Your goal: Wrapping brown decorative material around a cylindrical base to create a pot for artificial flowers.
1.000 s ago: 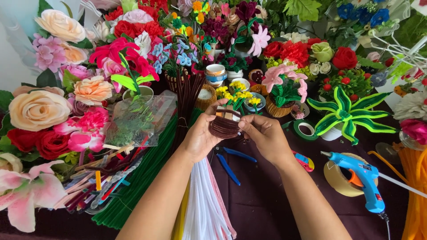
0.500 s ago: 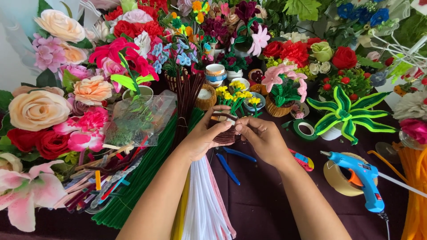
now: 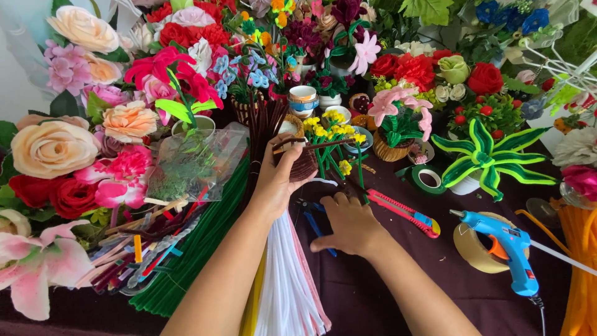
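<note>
My left hand (image 3: 278, 180) holds a small brown woven pot (image 3: 303, 163) with yellow pipe-cleaner flowers (image 3: 331, 132) standing in it, above the dark purple table. A brown pipe cleaner lies across the pot's top. My right hand (image 3: 348, 223) has come off the pot and rests fingers-down on the tablecloth, over blue-handled pliers (image 3: 316, 225) and beside the red box cutter (image 3: 403, 211). Its fingertips are hidden, so what they touch is unclear.
Bundles of green (image 3: 205, 249) and white pipe cleaners (image 3: 289, 286) lie under my arms. A blue glue gun (image 3: 507, 249) leans on a tape roll (image 3: 472, 246) at right. Green floral tape (image 3: 429, 179) and many finished flower pots crowd the back and left.
Both hands were wrapped around the brown pot before. Now my right hand has let go and dropped to the table near the pliers, while my left keeps the pot.
</note>
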